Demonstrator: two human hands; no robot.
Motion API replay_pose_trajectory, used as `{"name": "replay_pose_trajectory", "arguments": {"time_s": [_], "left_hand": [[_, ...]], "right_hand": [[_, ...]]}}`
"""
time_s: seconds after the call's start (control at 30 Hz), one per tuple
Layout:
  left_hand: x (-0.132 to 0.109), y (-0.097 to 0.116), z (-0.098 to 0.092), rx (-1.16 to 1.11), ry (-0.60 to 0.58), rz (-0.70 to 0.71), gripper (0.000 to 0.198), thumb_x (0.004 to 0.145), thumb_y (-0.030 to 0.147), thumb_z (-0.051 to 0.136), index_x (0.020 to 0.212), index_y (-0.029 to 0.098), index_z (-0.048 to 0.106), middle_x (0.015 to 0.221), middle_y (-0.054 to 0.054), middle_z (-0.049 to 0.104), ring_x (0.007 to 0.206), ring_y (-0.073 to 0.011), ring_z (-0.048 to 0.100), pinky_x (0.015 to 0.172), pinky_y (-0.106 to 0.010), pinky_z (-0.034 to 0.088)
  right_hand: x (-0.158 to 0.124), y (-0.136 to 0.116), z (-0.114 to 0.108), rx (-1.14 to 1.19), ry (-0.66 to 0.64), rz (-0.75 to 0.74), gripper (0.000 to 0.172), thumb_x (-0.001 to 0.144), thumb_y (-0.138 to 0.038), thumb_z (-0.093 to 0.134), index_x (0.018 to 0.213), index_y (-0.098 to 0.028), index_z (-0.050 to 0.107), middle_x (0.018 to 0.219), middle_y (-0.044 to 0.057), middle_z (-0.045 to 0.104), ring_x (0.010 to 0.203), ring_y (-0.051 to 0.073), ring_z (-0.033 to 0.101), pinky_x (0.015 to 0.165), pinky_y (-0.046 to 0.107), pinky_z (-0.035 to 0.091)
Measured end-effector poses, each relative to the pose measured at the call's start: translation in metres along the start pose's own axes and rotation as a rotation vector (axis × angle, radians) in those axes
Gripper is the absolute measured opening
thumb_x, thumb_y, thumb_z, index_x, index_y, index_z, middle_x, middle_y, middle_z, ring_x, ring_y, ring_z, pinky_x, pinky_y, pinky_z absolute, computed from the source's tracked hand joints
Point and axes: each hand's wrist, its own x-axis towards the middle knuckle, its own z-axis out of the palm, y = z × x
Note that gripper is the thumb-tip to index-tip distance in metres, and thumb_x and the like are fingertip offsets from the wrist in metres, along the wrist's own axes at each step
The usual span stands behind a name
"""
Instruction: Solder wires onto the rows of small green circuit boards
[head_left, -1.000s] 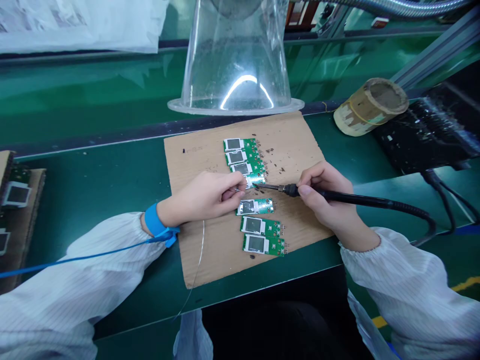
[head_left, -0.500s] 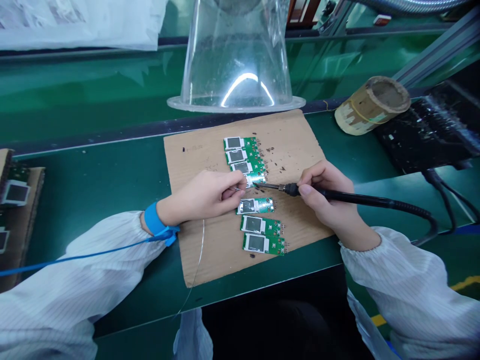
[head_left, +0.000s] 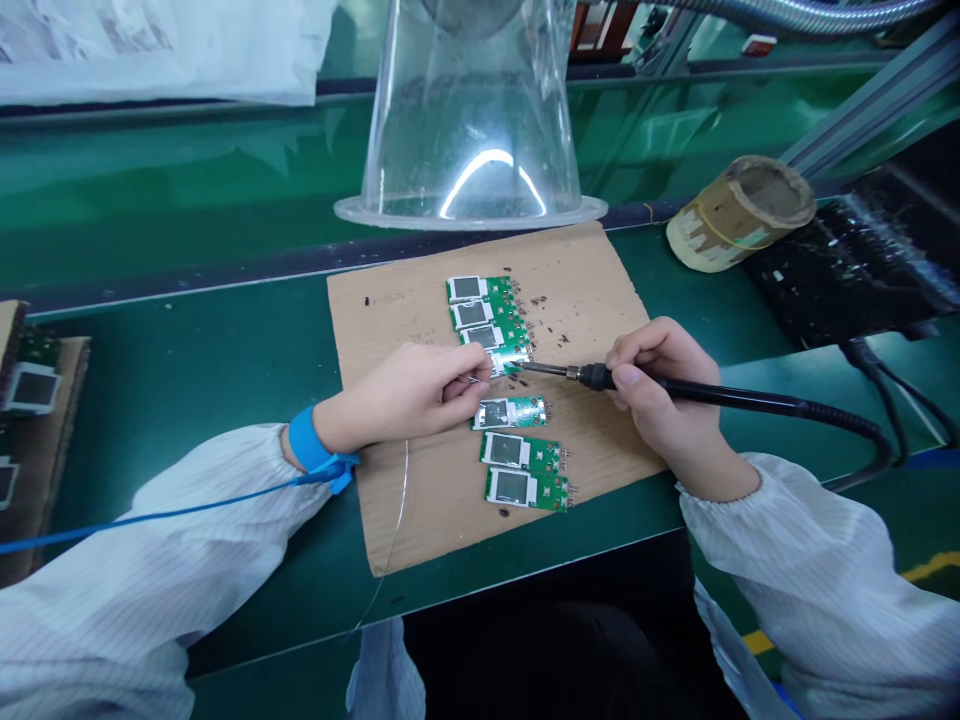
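Lying between the hands (head_left: 420,395) — nearer the left — a green circuit board (head_left: 517,355).

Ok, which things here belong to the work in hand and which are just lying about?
In the work:
soldering iron, in the right hand
thin wire, in the left hand
circuit boards
cardboard sheet beneath them

Apparently lying about:
tan cylinder
black equipment
white sheeting, upper left

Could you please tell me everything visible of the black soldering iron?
The black, pen-shaped soldering iron has a slim, metallic-looking shaft, a thicker black collar and a long handle running into a curved black cable. The person's right hand grips it near the collar. Its tip points left over the brown cardboard sheet, at a partly covered green circuit board; contact is unclear.
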Motion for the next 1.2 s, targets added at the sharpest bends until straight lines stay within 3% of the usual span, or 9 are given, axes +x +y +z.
{"name": "replay_pose_trajectory", "arguments": {"time_s": [0.7,1.0,1.2], "left_hand": [[0.0007,0.0017,-0.0019,-0.014,-0.018,-0.003,0.008,0.101,0.021,0.056,0.094,0.020,0.058,0.066,0.007,0.053,0.055,-0.0102,0.050,0.058,-0.024,0.036],[0.0007,0.0005,-0.0010,-0.017,-0.004,0.004,0.009,0.100,0.020,0.055,0.091,0.021,0.056,0.065,0.007,0.050,0.054,-0.0103,0.046,0.058,-0.024,0.034],[0.0002,-0.0001,-0.0005,-0.035,0.001,0.010,0.009,0.100,0.019,0.056,0.091,0.021,0.055,0.065,0.008,0.049,0.054,-0.0098,0.044,0.058,-0.024,0.034]], "right_hand": [[0.0004,-0.0031,-0.0014,-0.036,-0.031,-0.015,0.019,0.102,-0.039,0.072,0.091,-0.026,0.062,0.084,0.001,0.061,0.068,0.015,0.059,0.055,0.032,0.043],[0.0018,0.0050,-0.0009,0.091,0.046,0.018,0.022,0.099,-0.042,0.075,0.090,-0.026,0.063,0.075,-0.001,0.058,0.058,0.015,0.051,0.047,0.031,0.036],[0.0024,0.0056,0.0000,0.103,0.067,-0.006,0.022,0.099,-0.041,0.076,0.089,-0.026,0.064,0.075,0.000,0.059,0.060,0.016,0.054,0.047,0.031,0.037]]}}
